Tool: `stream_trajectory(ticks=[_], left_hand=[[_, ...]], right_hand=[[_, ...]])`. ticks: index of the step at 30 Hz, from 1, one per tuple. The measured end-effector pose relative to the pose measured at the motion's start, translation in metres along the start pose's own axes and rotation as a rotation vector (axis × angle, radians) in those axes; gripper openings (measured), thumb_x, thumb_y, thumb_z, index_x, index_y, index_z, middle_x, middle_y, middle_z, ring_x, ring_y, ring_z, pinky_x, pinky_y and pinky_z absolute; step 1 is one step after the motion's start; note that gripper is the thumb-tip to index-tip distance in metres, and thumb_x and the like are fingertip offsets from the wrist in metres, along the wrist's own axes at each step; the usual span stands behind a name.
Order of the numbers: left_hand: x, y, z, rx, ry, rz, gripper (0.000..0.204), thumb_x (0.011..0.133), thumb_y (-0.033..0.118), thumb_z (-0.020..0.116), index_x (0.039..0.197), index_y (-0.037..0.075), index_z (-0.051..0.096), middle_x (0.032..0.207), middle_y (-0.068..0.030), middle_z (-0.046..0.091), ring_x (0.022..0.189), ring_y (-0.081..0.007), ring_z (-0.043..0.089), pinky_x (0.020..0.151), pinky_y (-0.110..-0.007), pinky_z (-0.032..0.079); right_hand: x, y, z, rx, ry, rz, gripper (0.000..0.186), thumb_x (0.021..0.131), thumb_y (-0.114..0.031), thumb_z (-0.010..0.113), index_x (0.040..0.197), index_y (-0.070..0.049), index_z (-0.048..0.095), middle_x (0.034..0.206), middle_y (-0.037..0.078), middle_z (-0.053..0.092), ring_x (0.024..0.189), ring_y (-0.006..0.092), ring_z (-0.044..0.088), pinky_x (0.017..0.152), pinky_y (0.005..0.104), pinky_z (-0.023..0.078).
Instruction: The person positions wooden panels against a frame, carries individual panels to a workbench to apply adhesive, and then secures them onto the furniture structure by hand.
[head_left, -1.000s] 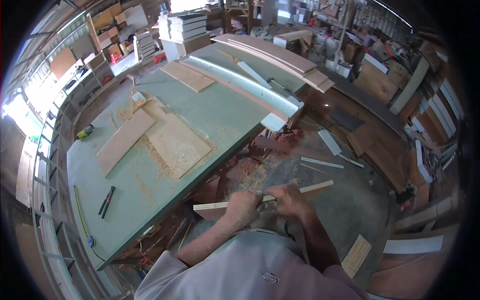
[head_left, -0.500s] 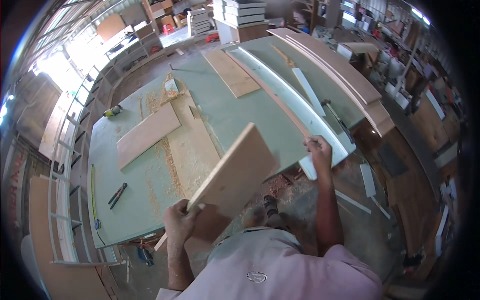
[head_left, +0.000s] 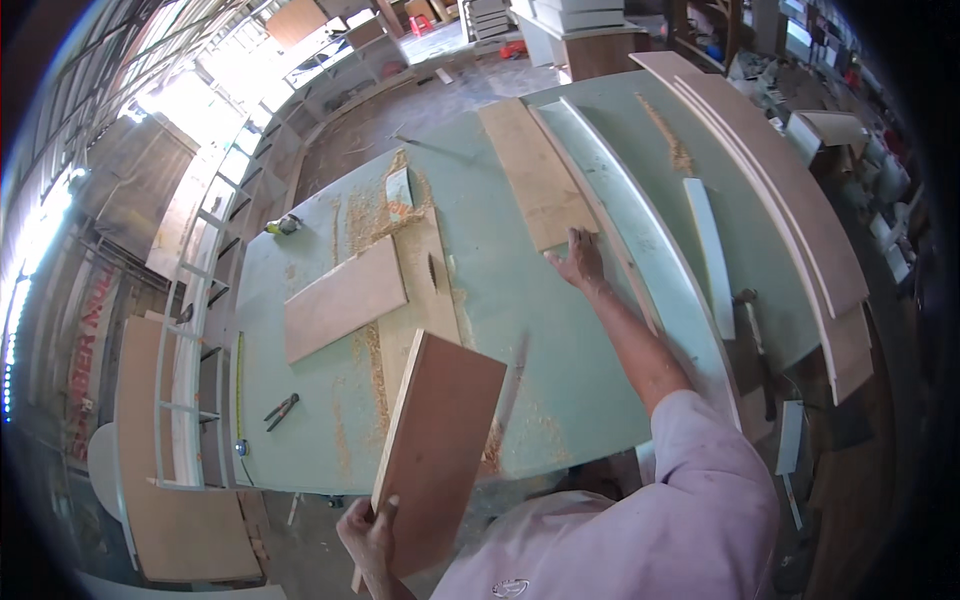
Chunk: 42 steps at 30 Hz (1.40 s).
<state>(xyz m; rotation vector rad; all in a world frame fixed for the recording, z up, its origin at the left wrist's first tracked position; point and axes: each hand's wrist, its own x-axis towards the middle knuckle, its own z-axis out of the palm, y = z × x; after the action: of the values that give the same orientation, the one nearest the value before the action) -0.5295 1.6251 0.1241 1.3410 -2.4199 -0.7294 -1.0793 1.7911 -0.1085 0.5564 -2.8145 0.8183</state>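
My left hand (head_left: 368, 535) grips the lower left edge of a brown wooden board (head_left: 445, 440), held tilted above the near edge of the green-topped table (head_left: 490, 290). My right hand (head_left: 580, 262) reaches across to a second, lighter wooden board (head_left: 535, 175) lying flat there. Its fingers lie over that board's near end, with the thumb at the edge. Beside this board runs a long white panel (head_left: 650, 240) with a thin brown strip along its left side. Further left, a third wooden board (head_left: 345, 295) rests across a longer pale plank (head_left: 435, 310) amid wood shavings.
Pincers (head_left: 282, 412) and a tape measure (head_left: 242, 447) lie at the table's left, with a yellow-green tool (head_left: 284, 225) beyond them. A hammer (head_left: 753, 322) and a white strip (head_left: 710, 255) lie to the right. Long stacked boards (head_left: 780, 180) line the right side.
My right hand has left the brown strip by the white panel and moved forward and left onto the flat board's end. The held board has moved left and nearer, now standing more upright.
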Motion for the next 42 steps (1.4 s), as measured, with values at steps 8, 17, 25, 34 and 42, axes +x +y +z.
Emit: stream_trajectory(ticks=[8, 17, 25, 34, 42], left_hand=[[-0.038, 0.003, 0.004, -0.073, 0.101, -0.259, 0.035, 0.087, 0.016, 0.080, 0.067, 0.006, 0.053, 0.065, 0.0036, 0.043, 0.058, -0.0122, 0.037, 0.050, -0.031, 0.032], [-0.043, 0.024, 0.012, -0.022, 0.040, -0.349, 0.030, 0.091, 0.024, 0.077, 0.073, 0.011, 0.058, 0.070, 0.0004, 0.050, 0.060, -0.0139, 0.046, 0.057, -0.032, 0.041], [-0.045, -0.017, -0.005, 0.024, 0.083, -0.342, 0.036, 0.076, 0.032, 0.083, 0.079, -0.001, 0.069, 0.061, -0.0134, 0.056, 0.056, -0.0188, 0.050, 0.056, -0.037, 0.042], [-0.106, -0.138, -0.054, -0.291, 0.139, -0.415, 0.033, 0.077, 0.034, 0.082, 0.088, 0.004, 0.075, 0.064, -0.0068, 0.062, 0.060, -0.0126, 0.054, 0.058, -0.033, 0.045], [-0.201, -0.272, -0.108, -0.298, 0.226, -0.636, 0.033, 0.078, 0.038, 0.078, 0.094, 0.009, 0.077, 0.079, -0.0146, 0.072, 0.074, -0.0300, 0.070, 0.072, -0.040, 0.054]], right_hand=[[0.097, -0.027, 0.041, -0.285, -0.246, 0.073, 0.098, 0.083, -0.073, 0.059, 0.160, -0.023, 0.026, 0.168, 0.013, 0.015, 0.154, 0.0364, 0.012, 0.122, 0.0637, 0.008], [0.066, 0.017, 0.058, -0.402, -0.158, 0.159, 0.085, 0.090, -0.072, 0.044, 0.161, -0.028, 0.026, 0.169, 0.012, 0.014, 0.154, 0.0403, 0.009, 0.117, 0.0728, 0.000], [-0.080, 0.013, 0.036, -0.222, -0.214, 0.153, 0.089, 0.089, -0.061, 0.061, 0.160, -0.019, 0.027, 0.166, 0.017, 0.019, 0.155, 0.0358, 0.011, 0.124, 0.0540, 0.012], [-0.292, -0.006, -0.022, -0.633, -0.243, 0.263, 0.082, 0.094, -0.071, 0.043, 0.162, -0.031, 0.018, 0.170, 0.013, 0.006, 0.155, 0.0395, 0.009, 0.116, 0.0714, 0.012], [-0.354, 0.024, -0.031, -0.709, -0.252, 0.259, 0.081, 0.095, -0.073, 0.038, 0.162, -0.031, 0.018, 0.170, 0.012, 0.005, 0.155, 0.0388, 0.011, 0.115, 0.0723, 0.014]])
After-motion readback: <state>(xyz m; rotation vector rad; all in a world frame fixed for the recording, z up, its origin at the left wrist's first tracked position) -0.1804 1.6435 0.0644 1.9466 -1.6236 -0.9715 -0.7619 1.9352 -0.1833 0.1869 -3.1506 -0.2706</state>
